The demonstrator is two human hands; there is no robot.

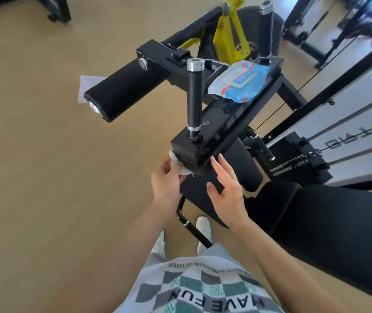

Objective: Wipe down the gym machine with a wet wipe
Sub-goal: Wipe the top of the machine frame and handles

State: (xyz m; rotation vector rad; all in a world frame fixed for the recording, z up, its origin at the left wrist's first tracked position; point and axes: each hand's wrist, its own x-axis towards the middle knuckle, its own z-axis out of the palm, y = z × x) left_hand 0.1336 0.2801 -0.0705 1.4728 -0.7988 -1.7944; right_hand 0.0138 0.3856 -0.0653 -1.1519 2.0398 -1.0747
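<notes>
Pressing crumpled wet wipe (179,165) against gym machine (186,150) frame end with left hand (165,178); wipe part-hidden. At 3 o'clock: right hand (225,192), flat, spread, empty.

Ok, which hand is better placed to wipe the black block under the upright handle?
Left. The left hand holds the wipe against the block at its near end; the right hand is open and empty.

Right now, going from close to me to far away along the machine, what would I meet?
Left hand holding the wet wipe → near upright handle → blue wipes pack → yellow frame.
</notes>
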